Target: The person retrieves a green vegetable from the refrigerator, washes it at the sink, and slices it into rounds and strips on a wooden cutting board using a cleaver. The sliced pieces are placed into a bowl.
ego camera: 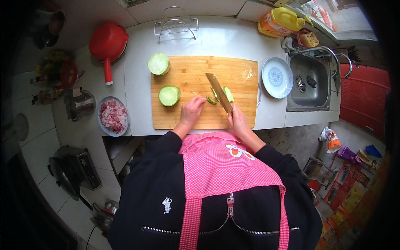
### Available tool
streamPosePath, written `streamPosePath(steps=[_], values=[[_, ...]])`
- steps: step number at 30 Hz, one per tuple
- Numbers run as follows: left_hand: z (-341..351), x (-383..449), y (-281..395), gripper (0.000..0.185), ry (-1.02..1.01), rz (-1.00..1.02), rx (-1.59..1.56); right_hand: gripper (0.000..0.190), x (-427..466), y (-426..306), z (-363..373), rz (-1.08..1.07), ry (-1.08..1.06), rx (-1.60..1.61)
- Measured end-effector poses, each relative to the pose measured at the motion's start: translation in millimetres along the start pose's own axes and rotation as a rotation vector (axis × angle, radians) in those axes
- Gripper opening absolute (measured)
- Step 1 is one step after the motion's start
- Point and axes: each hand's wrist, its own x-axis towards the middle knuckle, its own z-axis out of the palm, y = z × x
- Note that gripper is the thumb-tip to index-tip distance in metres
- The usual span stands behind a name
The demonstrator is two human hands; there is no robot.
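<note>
My right hand point(240, 122) grips the handle of a kitchen knife point(218, 89), its broad blade slanting up and left over a bamboo cutting board point(187, 120). Beside the blade lie cut pale-green strips point(228, 94), partly hidden by it. My left hand point(191, 112) is over the board with its fingers drawn together, close to a small curved green slice point(211, 100); whether it pinches anything is unclear. Left of that hand a cut chunk of green-skinned vegetable point(168, 95) stands with its pale face up. Another chunk point(158, 63) sits at the board's upper left corner.
An oval dish of cut raw meat point(113, 115) and a red pan point(107, 43) stand left. Right are a white-blue plate point(277, 78), a sink point(312, 93) and a yellow oil jug point(279, 22). Behind the board is a wire rack point(176, 26). A gas stove point(82, 168) is lower left.
</note>
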Motion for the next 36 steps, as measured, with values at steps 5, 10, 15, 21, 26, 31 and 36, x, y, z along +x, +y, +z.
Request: streamPosePath(steps=[5, 10, 15, 21, 26, 31, 36], values=[[-36, 5, 22, 0.024, 0.171, 0.087, 0.053, 0.022, -23, 3, -8, -0.054, -0.208, -0.161], [-39, 14, 69, 0.048, -0.318, 0.407, 0.022, 0.028, -23, -13, -35, -0.060, -0.113, -0.365], [-4, 7, 65, 0.075, -0.654, 0.339, 0.027, 0.028, -23, 12, -29, -0.327, 0.071, -0.509], [3, 36, 46, 0.063, -0.516, 0.028, -0.172, 0.028, -39, 33, -64, -0.387, 0.029, -0.428], [45, 32, 17, 0.068, 0.181, -0.274, -0.050, 0.025, -51, 70, -74, 0.310, 0.130, 0.094], [97, 30, 72, 0.072, 0.094, -0.205, 0.170, 0.027, -35, 105, -17, 0.376, 0.207, 0.463], [120, 35, 69, 0.060, 0.176, -0.254, 0.178, 0.035, -33, 82, 5, 0.266, 0.062, 0.418]])
